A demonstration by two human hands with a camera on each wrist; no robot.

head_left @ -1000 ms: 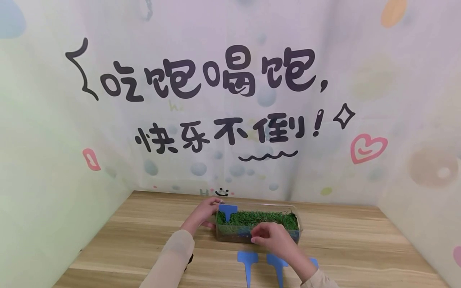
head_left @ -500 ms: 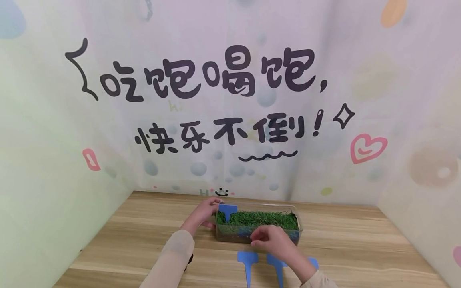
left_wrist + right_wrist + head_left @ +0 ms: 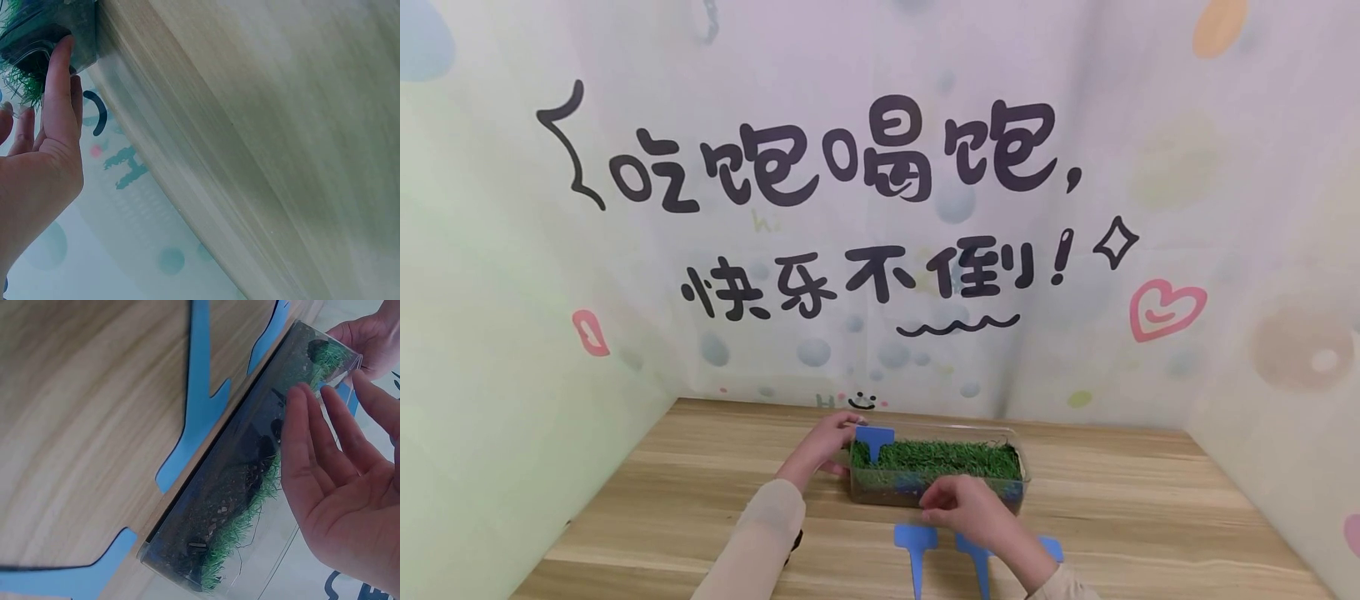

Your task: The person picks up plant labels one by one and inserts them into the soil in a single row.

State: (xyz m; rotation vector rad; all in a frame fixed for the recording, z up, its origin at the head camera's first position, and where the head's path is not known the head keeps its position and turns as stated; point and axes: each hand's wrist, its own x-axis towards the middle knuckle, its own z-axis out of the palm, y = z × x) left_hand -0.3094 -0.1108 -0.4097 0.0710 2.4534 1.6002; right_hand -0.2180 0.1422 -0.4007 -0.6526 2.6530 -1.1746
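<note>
A clear rectangular box (image 3: 880, 498) of dark soil topped with green grass (image 3: 955, 455) stands on the wooden table. A blue T-shaped plant label (image 3: 875, 435) stands upright in the grass at its left end. My left hand (image 3: 822, 442) rests against that end of the box; in the left wrist view its extended fingers (image 3: 57, 94) touch the wall. Before the front wall hovers my right hand (image 3: 973, 508), its fingers loosely bent with nothing between them, as the right wrist view shows. Part of the front wall is hidden behind it in the head view.
On the table (image 3: 1150, 517), nearer the person, lie blue plant labels: one label (image 3: 916, 540) in full view, another label (image 3: 976, 548) and a further label (image 3: 1052, 547) partly behind the right forearm. A printed cloth wall (image 3: 820, 367) stands behind the box.
My right hand has sunk slightly toward the person, a little away from the front of the box. The left hand, the box and the labels have stayed in place.
</note>
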